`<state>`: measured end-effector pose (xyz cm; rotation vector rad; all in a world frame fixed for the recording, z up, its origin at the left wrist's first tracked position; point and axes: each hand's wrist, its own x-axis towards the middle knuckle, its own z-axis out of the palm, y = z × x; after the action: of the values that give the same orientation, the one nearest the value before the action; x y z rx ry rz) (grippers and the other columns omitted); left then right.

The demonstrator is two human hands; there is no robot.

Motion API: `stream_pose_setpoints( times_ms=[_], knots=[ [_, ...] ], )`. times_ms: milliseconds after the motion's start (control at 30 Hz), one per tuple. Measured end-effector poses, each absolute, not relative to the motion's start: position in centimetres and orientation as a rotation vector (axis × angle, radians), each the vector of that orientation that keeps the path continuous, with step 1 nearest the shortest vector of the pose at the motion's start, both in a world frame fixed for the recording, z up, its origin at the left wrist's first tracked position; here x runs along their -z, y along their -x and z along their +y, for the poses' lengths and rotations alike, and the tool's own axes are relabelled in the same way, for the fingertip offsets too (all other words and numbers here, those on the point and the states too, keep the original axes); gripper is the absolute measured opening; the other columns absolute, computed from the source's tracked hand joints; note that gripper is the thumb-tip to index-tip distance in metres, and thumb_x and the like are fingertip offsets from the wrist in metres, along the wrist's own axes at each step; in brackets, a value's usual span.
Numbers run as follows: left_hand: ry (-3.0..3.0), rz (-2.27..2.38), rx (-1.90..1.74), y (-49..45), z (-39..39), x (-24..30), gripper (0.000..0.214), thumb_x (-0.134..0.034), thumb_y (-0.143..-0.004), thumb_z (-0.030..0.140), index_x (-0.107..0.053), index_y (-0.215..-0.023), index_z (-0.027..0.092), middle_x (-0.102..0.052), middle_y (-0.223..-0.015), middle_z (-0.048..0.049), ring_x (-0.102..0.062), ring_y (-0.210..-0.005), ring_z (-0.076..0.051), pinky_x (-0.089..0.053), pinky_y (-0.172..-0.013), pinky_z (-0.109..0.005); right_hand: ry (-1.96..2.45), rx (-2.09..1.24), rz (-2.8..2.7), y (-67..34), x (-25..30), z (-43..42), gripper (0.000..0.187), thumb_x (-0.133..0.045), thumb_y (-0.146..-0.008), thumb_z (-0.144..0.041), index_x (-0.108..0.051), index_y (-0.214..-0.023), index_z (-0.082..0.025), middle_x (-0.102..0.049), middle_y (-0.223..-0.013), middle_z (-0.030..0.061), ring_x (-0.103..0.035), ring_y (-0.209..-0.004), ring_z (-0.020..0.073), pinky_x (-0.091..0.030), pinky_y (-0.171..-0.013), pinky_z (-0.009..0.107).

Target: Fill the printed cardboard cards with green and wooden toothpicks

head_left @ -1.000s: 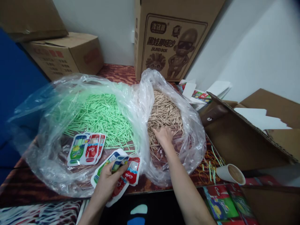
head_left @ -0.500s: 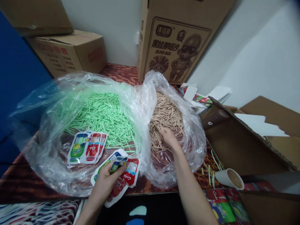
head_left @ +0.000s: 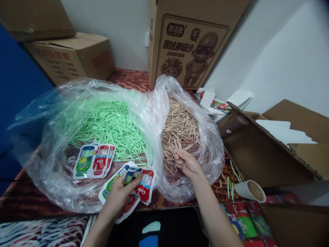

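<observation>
The right grip is pinched nearly closed, thumb against curled fingers, with a few tan sticks rising from the fingertips. Their long axis runs away from the person, the free ends pointing at the heap of loose tan sticks just beyond this grip. Their lower ends are hidden in the fingers, so their number cannot be told.

The left grip is closed on a fan of Sprite-and-Cola pouches, thumb on top. At least three overlap; the hand covers their middles, which blurs the exact count. The top pouch slants, its Cola half to the right of the thumb.

Beyond and left of the left grip lies a stack of pouches, at least two by the visible edges, long axis running away from the person.

Two clear plastic bags lie side by side on the counter: one around the right grip, and one beyond the left grip holding green sticks, partly veiled by film. The sticks in both are too many to count.

Right of the right grip are one paper cup, tipped, and tangled yellow rubber bands. Beyond both grips stands one BLIND BOX carton, its top cut off.
</observation>
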<state>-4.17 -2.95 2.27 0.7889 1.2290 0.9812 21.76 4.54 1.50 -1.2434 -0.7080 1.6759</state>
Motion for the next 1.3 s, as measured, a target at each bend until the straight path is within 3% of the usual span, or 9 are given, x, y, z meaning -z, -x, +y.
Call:
stream_pose_setpoints(
  times_ms=[267,367,467,533,667,833,1033,1300],
  knots=[
    [-0.791,1.066,-1.033,1.6,-1.2,-4.1,0.026,-0.071,-0.073,0.034,-0.070,-0.091,0.015,-0.071,-0.087,-0.0044,-0.064,-0.083,-0.020,-0.049,-0.081,-0.031,1.171,-1.977,-0.758,-17.9,-1.0,-0.8,0.035,-0.074,-0.070,-0.044,-0.054,-0.077,-0.017,-0.049,-0.051,-0.0072,-0.032,-0.037,0.0024,-0.016,-0.037,0.016],
    [-0.869,0.977,-0.953,0.3,-1.0,-4.5,0.030,-0.070,-0.075,0.032,-0.070,-0.099,0.015,-0.072,-0.089,-0.0049,-0.064,-0.082,-0.020,-0.049,-0.080,-0.031,1.178,-2.071,-0.829,-16.3,0.0,-2.5,0.037,-0.073,-0.070,-0.049,-0.057,-0.075,-0.017,-0.051,-0.048,-0.0058,-0.039,-0.037,0.0045,-0.024,-0.036,0.017],
    [-0.856,0.943,-0.871,-0.3,-1.2,-4.5,0.027,-0.072,-0.072,0.032,-0.072,-0.093,0.014,-0.071,-0.080,-0.0035,-0.063,-0.073,-0.018,-0.049,-0.072,-0.027,1.186,-2.151,-0.839,-15.6,0.4,-3.2,0.043,-0.071,-0.068,-0.057,-0.056,-0.069,-0.017,-0.054,-0.048,-0.0034,-0.046,-0.039,0.0076,-0.031,-0.037,0.019],
    [-0.819,0.925,-0.884,-0.2,-1.4,-4.4,0.028,-0.073,-0.073,0.030,-0.071,-0.097,0.015,-0.072,-0.086,-0.0039,-0.064,-0.079,-0.018,-0.049,-0.076,-0.027,1.155,-2.158,-0.848,-15.7,0.2,-3.0,0.043,-0.072,-0.067,-0.057,-0.055,-0.071,-0.018,-0.054,-0.050,-0.0036,-0.047,-0.041,0.0082,-0.033,-0.039,0.019],
    [-0.696,1.012,-1.121,1.4,-1.6,-3.7,0.027,-0.073,-0.073,0.028,-0.071,-0.097,0.017,-0.072,-0.093,-0.0036,-0.064,-0.092,-0.019,-0.049,-0.083,-0.027,1.081,-1.789,-0.963,-16.7,-0.7,-1.8,0.030,-0.066,-0.078,-0.047,-0.054,-0.081,-0.020,-0.052,-0.058,-0.0050,-0.047,-0.051,0.0091,-0.038,-0.050,0.021],
    [-0.600,1.157,-1.165,2.8,-2.2,-2.4,0.021,-0.079,-0.066,0.030,-0.070,-0.079,0.015,-0.070,-0.076,0.0006,-0.063,-0.071,-0.014,-0.051,-0.073,-0.024,1.231,-1.284,-1.212,-18.1,0.1,-1.0,0.015,-0.055,-0.087,-0.033,-0.057,-0.086,-0.018,-0.057,-0.077,-0.0008,-0.052,-0.072,0.0125,-0.040,-0.069,0.025],
    [-0.567,1.168,-1.145,2.9,-2.6,-1.5,0.025,-0.080,-0.064,0.031,-0.069,-0.079,0.014,-0.069,-0.071,0.0012,-0.062,-0.066,-0.013,-0.051,-0.068,-0.024,1.378,-1.139,-1.364,-18.2,1.2,-1.9,0.012,-0.050,-0.087,-0.026,-0.059,-0.085,-0.019,-0.061,-0.081,0.0015,-0.056,-0.083,0.0167,-0.041,-0.076,0.027],
    [-0.486,1.236,-1.246,2.7,-2.3,-1.4,0.030,-0.082,-0.061,0.031,-0.070,-0.084,0.016,-0.072,-0.076,0.0010,-0.065,-0.068,-0.013,-0.053,-0.068,-0.022,1.364,-1.082,-1.428,-18.1,2.2,-1.8,0.015,-0.049,-0.087,-0.026,-0.062,-0.083,-0.020,-0.064,-0.080,0.0016,-0.058,-0.080,0.0173,-0.041,-0.073,0.026]
  ],
)
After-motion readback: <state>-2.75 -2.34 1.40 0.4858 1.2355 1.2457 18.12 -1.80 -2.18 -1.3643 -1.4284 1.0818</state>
